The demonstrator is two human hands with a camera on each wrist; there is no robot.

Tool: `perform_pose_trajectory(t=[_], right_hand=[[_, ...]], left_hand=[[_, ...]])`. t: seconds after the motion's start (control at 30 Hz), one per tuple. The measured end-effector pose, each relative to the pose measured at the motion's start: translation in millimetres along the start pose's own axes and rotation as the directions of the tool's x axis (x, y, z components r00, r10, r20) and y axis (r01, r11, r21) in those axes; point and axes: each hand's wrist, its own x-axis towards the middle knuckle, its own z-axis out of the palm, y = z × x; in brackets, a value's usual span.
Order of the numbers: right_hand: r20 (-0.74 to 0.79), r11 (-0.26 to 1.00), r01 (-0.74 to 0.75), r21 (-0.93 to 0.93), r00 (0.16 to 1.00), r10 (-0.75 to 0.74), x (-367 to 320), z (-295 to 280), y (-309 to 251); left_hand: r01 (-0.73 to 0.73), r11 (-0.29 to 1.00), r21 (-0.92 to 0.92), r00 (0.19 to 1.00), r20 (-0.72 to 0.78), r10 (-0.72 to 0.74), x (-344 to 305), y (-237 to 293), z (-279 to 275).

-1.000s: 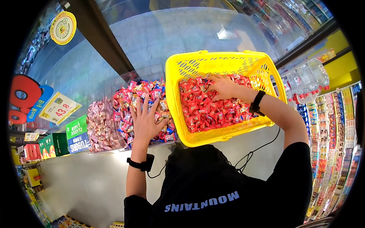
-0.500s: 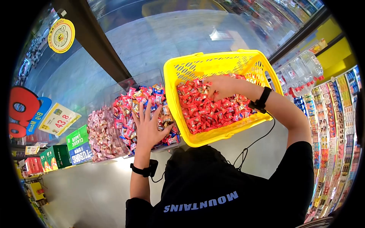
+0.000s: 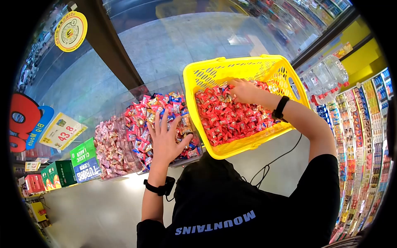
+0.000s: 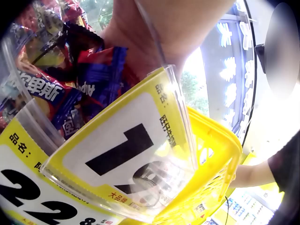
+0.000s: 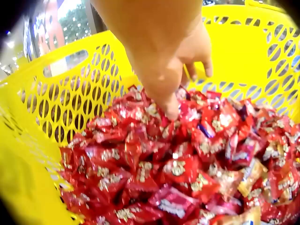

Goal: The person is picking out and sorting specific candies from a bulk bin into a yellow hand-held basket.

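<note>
A yellow basket (image 3: 191, 99) holds a heap of red-wrapped candies (image 3: 223, 120), a few gold ones among them. Inside it, my right hand (image 3: 248, 91) is over the back of the heap; in the right wrist view this hand (image 5: 164, 61) points its fingers down at the red candies (image 5: 178, 168), with nothing visibly held. My left hand (image 3: 166, 142) lies with spread fingers on mixed red and blue candies (image 3: 142, 111) in a clear bin left of the basket. The left wrist view shows the palm side of that hand (image 4: 150, 28) beside blue wrappers (image 4: 101, 79), its fingers hidden.
Pink-wrapped candies (image 3: 111, 144) fill the neighbouring bin. Price cards (image 4: 126, 145) front the bins. Beer boxes (image 3: 84, 159) and a price sign (image 3: 62, 131) stand at left. Large clear bottles (image 3: 326, 78) and packed shelves (image 3: 359, 153) are at right, a window behind.
My right hand has shifted slightly within the basket and its fingers are more bent than a second ago. My left hand stays spread on the mixed candies. The head view has moved a little.
</note>
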Motion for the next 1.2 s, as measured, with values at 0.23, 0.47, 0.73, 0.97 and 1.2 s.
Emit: perform_pose_trajectory(t=[0.23, 0.47, 0.73, 0.97, 1.2], right_hand=[[-0.379, 0.901, 0.313, 0.301, 0.906, -0.189, -16, -88, -57], [-0.615, 0.734, 0.604, 0.311, 0.717, -0.329, -13, -113, -99], [-0.61, 0.676, 0.606, 0.418, 0.739, -0.286, -18, -111, -99], [-0.237, 0.775, 0.353, 0.524, 0.935, -0.265, -2, -78, -42], [-0.271, 0.983, 0.047, 0.176, 0.963, 0.002, 12, 44, -9]], left_hand=[[-0.153, 0.984, -0.086, 0.937, -0.329, 0.117, 22, 17, -25], [-0.305, 0.936, -0.174, 0.897, -0.382, 0.222, 44, 66, -56], [-0.302, 0.95, -0.086, 0.892, -0.377, 0.249, 47, 86, -48], [-0.152, 0.987, -0.052, 0.853, -0.512, 0.104, 41, 61, -48], [0.005, 1.0, 0.02, 0.948, -0.317, 0.001, 13, 7, -35]])
